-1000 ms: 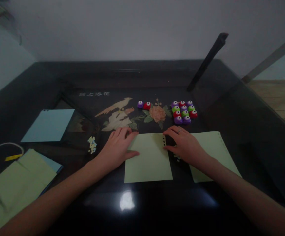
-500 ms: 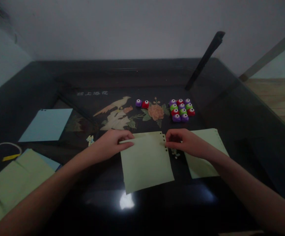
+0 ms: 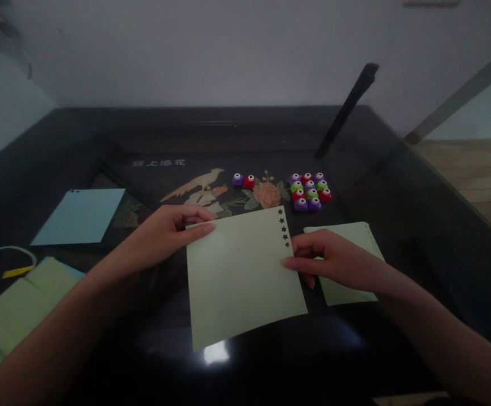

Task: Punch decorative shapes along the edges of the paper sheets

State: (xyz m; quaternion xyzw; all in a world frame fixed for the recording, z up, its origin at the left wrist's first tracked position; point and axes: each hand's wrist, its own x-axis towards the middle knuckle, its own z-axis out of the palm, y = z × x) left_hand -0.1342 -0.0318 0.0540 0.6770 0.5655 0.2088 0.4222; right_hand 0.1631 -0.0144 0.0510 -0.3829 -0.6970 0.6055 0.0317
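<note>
A pale green sheet of paper point(image 3: 241, 276) is held between my two hands, tilted above the dark table. Small star-like punched holes run down its right edge near the top. My left hand point(image 3: 180, 225) pinches the upper left corner, thumb in front and fingers behind. With thumb and fingers, my right hand point(image 3: 324, 254) grips the right edge just below the holes. Partly under my right hand lies a stack of similar green paper point(image 3: 351, 239), with punched marks along its right side.
Small purple, red and green eyed craft punches point(image 3: 308, 193) stand grouped at back right, two more punches point(image 3: 244, 180) left of them. A blue sheet point(image 3: 80, 217) lies left; green sheets point(image 3: 29, 304) and a cable point(image 3: 12, 248) lie nearer. A black bar point(image 3: 347, 110) leans behind.
The sheet has been raised and brought closer, showing its holes more fully. My left hand has moved up and left; my right hand has shifted lower and now grips the right edge.
</note>
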